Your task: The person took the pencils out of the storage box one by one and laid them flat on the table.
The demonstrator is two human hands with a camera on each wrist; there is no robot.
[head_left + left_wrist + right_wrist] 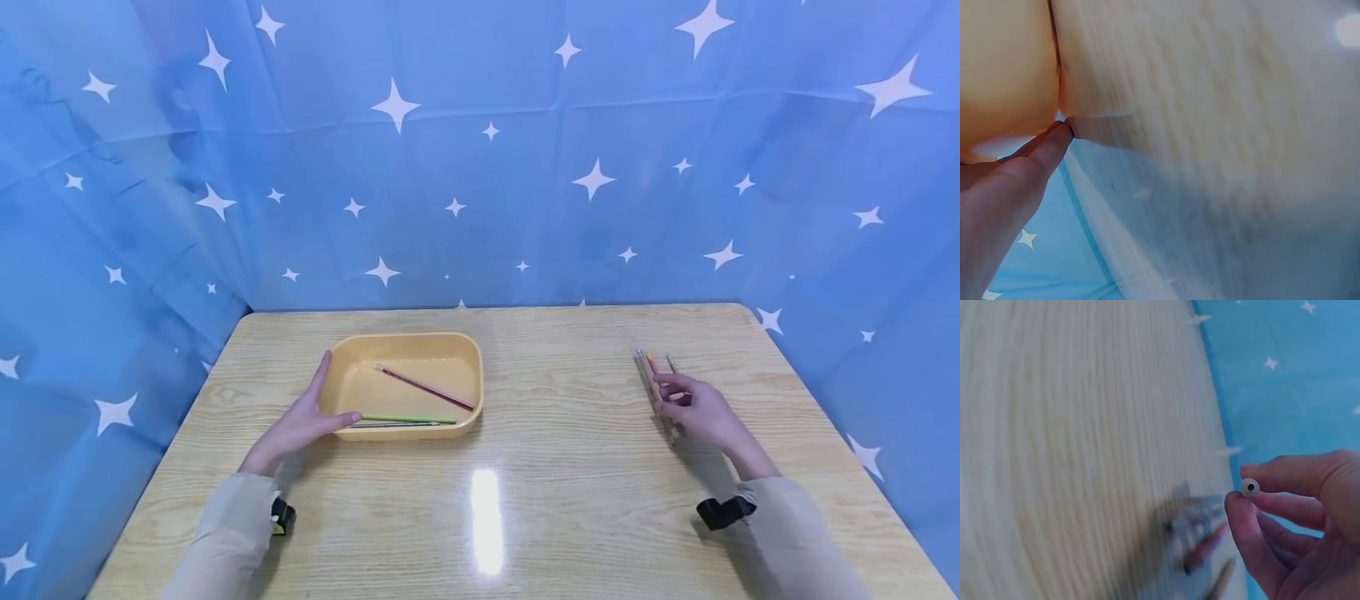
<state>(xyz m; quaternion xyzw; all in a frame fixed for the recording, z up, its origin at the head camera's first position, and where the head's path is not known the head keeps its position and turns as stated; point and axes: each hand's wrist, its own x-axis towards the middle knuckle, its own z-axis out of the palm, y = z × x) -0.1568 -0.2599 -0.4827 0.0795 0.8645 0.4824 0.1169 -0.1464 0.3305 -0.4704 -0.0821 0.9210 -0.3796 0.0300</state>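
A yellow-orange tray (405, 340) sits at the left of the table with a dark red pencil (424, 387), a green pencil (408, 419) and a dark pencil (397, 425) inside. My left hand (300, 425) spreads around its left near corner, fingers along the left side and thumb at the near rim. At the right, my right hand (697, 408) pinches a pencil (1250, 487) between thumb and fingertips; its light end with a dark core faces the right wrist camera. Beneath and beside that hand lie several loose pencils (646, 372), partly hidden by the fingers.
The wood-grain table (555, 392) carries a bright light reflection near its front middle. A blue curtain (480, 183) with white stars hangs along the back and both sides. Each wrist wears a small dark device.
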